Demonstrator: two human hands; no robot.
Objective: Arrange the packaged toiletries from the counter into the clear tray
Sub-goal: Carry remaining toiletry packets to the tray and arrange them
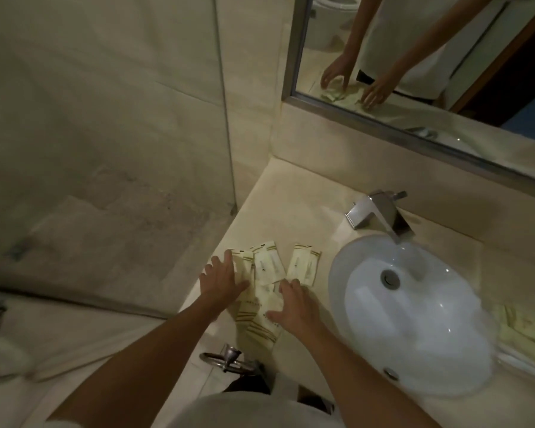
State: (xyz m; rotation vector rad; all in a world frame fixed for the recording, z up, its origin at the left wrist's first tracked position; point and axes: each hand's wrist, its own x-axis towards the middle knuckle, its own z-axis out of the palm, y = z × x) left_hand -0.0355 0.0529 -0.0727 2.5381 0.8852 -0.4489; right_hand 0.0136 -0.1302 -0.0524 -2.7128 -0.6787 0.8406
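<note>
Lying in a loose, overlapping spread, the packaged toiletries [267,267] cover the left part of the pale stone tabletop [294,205], between its left edge and the white oval sink [414,316]. The packets nearest the person reach the front edge of the tabletop, just above a metal towel ring [226,358]. Behind the spread the tabletop is bare up to the back wall below the mirror [414,72], and a chrome faucet [380,214] stands to the right of that bare stretch, at the far rim of the sink. To the left the tabletop ends against a glass panel [105,118].

The left hand [221,281] lies flat on the leftmost packets, its fingers [227,257] spread wide and pressing down, gripping nothing. The right hand [294,304] rests palm down on the packets in the middle of the spread, fingers loosely apart, thumb out to the left on a packet; it encloses nothing either. Two packets [303,267] lie just beyond the right hand, near the sink's rim. Right of the sink, something pale and blurred [519,329] lies at the picture's edge; whether it is the clear tray cannot be told.
</note>
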